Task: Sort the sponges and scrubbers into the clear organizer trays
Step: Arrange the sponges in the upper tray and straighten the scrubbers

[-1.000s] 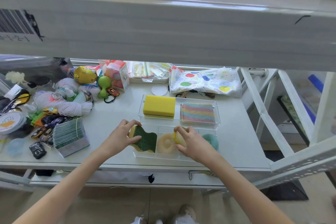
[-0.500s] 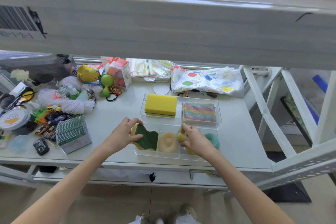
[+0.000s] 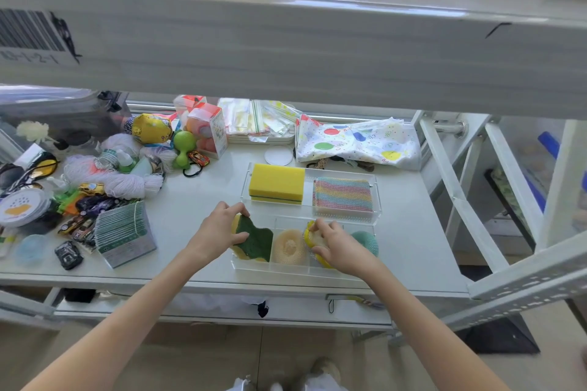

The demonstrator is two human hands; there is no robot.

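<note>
Left hand: fingers and thumb pinched on the left end of the green-topped scouring sponge, which lies tilted in the leftmost compartment of the near clear tray.
Right hand: fingers curled around a yellow mesh scrubber, pressing it into the third compartment from the left.
Cream round scrubber: sits in the second compartment, between the two hands.
Teal scrubber: rightmost compartment, partly hidden by the right hand.
Far clear tray: just behind the near one; yellow block sponge on its left, pastel striped cloth on its right.
White table: toy cars, yarn and packets cluttered at the left.
</note>
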